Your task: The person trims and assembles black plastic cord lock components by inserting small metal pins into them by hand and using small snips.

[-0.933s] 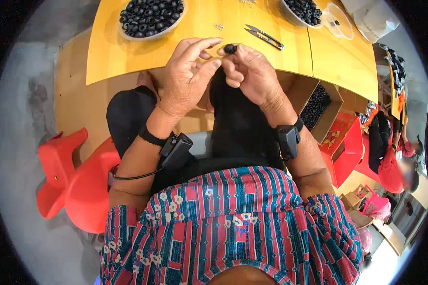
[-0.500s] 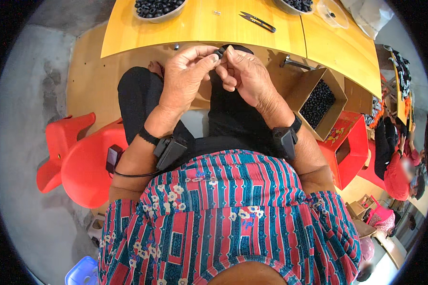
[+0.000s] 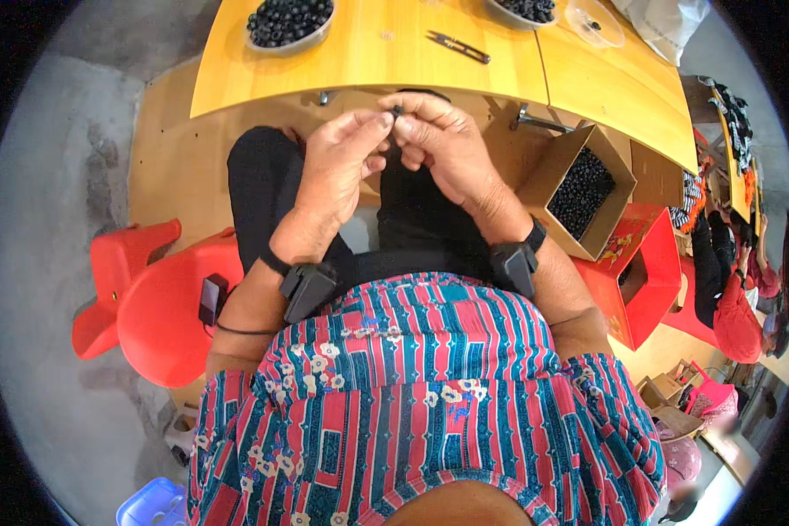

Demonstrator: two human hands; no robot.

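Note:
Both hands meet just in front of the near table edge, above my lap. A small black piece [image 3: 397, 111] is pinched between their fingertips; mostly covered by the fingers, its exact shape cannot be told. My left hand [image 3: 340, 156] grips it from the left with thumb and index finger. From the right, my right hand [image 3: 448, 145] closes thumb and index finger on the same piece, the other fingers curled under. Beyond them, on the yellow table [image 3: 359, 66], stand a bowl [image 3: 291, 44] of round black parts and black thread snips [image 3: 458, 46].
A second bowl [image 3: 519, 21] and a clear round lid [image 3: 596, 26] are on the table's right side. Below, a cardboard box [image 3: 545, 180] of black parts stands beside a red box [image 3: 636, 302]. Red chairs [image 3: 180, 316] are at left; other people [image 3: 736, 316] sit far right.
My fingers have shifted around the black piece: the right index finger now reaches over it, and less of the piece shows. The whole view has turned slightly.

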